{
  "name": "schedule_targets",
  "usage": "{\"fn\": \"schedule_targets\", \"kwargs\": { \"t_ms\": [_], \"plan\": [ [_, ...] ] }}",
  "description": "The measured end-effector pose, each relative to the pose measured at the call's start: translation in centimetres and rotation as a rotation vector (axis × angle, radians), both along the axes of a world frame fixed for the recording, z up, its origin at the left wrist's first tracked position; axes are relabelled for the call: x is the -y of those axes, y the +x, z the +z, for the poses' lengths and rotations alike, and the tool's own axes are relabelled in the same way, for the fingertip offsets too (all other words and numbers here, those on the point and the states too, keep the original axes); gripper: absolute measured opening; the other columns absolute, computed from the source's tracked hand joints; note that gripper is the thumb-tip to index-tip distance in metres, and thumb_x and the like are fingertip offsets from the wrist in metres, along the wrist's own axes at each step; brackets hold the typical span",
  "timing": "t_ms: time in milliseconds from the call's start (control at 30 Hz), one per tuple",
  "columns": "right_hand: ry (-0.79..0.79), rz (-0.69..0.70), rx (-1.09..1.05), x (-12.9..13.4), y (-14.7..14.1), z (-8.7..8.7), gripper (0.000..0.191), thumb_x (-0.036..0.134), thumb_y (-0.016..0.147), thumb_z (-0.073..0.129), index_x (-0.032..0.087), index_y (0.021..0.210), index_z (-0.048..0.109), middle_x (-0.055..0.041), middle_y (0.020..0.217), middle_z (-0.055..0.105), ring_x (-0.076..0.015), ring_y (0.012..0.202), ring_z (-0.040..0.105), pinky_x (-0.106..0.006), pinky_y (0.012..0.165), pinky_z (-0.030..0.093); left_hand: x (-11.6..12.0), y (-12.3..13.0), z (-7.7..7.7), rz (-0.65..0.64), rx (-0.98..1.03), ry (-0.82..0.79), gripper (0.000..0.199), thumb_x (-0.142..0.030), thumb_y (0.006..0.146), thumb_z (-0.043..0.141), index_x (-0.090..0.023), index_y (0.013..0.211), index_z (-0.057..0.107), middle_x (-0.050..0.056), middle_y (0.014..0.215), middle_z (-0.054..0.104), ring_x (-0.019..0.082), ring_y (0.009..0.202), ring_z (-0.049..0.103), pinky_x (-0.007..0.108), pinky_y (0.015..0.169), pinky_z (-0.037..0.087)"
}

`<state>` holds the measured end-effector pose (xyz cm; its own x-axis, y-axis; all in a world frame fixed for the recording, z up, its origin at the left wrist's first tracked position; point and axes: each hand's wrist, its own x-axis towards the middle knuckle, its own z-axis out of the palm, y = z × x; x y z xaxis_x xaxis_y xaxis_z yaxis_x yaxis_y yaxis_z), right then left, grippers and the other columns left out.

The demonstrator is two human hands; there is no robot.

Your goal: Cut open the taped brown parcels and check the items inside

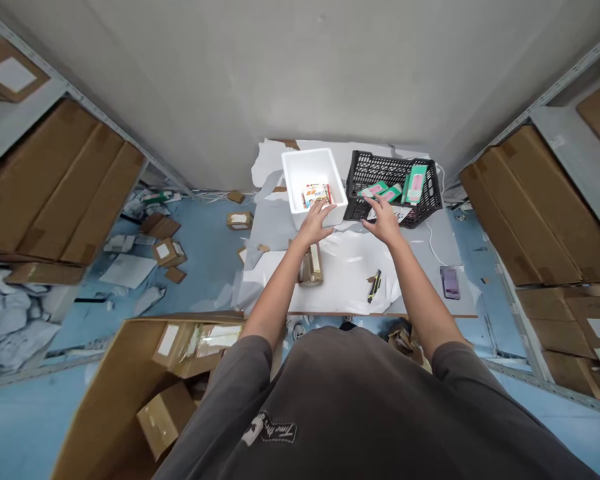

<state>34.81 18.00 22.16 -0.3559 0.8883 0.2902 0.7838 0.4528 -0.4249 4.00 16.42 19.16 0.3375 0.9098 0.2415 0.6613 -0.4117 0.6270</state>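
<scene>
My left hand (pixel 317 224) is at the front rim of a white foam box (pixel 296 175), thumb and fingers apart. Inside that box lie several small packs with red, orange and white print (pixel 316 193). My right hand (pixel 383 220) is open over the front wall of a black plastic crate (pixel 364 163), its fingertips near the green and pink boxes (pixel 391 193) inside. Another green and pink box (pixel 417 185) leans upright at the crate's right side. Whether either hand touches a rim is hard to tell. Neither hand shows anything held.
On the paper-covered table (pixel 345 267) lie a yellow and black utility knife (pixel 375 286), a taped brown parcel (pixel 312 265) and a phone (pixel 450 282). A large open carton (pixel 100 400) with parcels stands at my left. Shelves with brown cartons (pixel 510 207) flank both sides.
</scene>
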Motion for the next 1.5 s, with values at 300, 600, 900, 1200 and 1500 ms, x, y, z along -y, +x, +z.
{"fn": "schedule_targets", "kwargs": {
  "t_ms": [300,600,900,1200,1500],
  "plan": [
    [-0.261,0.071,0.028,10.0,-14.1,-8.8,0.077,0.029,0.087,0.085,0.027,0.16,0.058,-0.0168,0.173,0.041,-0.043,0.158,0.044,-0.063,0.126,0.046,12.8,-9.3,-9.3,0.003,-0.051,-0.311,0.068,-0.015,0.07,0.091,-0.023,0.136,0.078,0.016,0.16,0.06,0.045,0.161,0.042,0.061,0.133,0.041],
    [-0.55,0.049,0.126,19.5,-16.3,-18.2,0.063,0.009,0.075,0.087,0.026,0.132,0.07,-0.0167,0.17,0.037,-0.033,0.12,0.071,-0.052,0.102,0.063,20.2,-7.9,-14.4,0.019,-0.178,-0.372,0.026,-0.007,0.074,0.086,-0.021,0.096,0.08,0.015,0.162,0.059,0.051,0.167,0.029,0.074,0.129,0.037],
    [-0.435,-0.107,0.084,21.6,-15.1,-16.3,0.04,0.02,0.086,0.074,0.023,0.125,0.064,-0.0188,0.156,0.049,-0.0308,0.102,0.073,-0.046,0.088,0.064,21.2,-8.0,-12.9,0.0,-0.081,-0.282,0.017,-0.007,0.087,0.072,-0.022,0.094,0.075,0.011,0.159,0.062,0.041,0.167,0.034,0.065,0.13,0.044],
    [-0.268,-0.235,0.017,25.5,-4.7,-9.7,0.039,0.023,0.088,0.073,0.022,0.125,0.062,-0.0188,0.153,0.049,-0.0312,0.107,0.072,-0.045,0.089,0.064,22.3,1.7,-6.9,-0.128,-0.147,-0.05,0.013,-0.012,0.091,0.069,-0.023,0.097,0.073,0.01,0.161,0.062,0.039,0.167,0.037,0.061,0.132,0.044],
    [-0.142,-0.706,0.006,39.8,21.4,-3.5,0.046,0.028,0.087,0.077,0.023,0.129,0.061,-0.0195,0.153,0.051,-0.0358,0.116,0.07,-0.051,0.094,0.065,25.9,30.5,-2.3,-0.588,-0.074,0.107,0.012,-0.014,0.092,0.071,-0.023,0.099,0.075,0.012,0.163,0.061,0.037,0.167,0.038,0.062,0.133,0.043]
  ]
}}
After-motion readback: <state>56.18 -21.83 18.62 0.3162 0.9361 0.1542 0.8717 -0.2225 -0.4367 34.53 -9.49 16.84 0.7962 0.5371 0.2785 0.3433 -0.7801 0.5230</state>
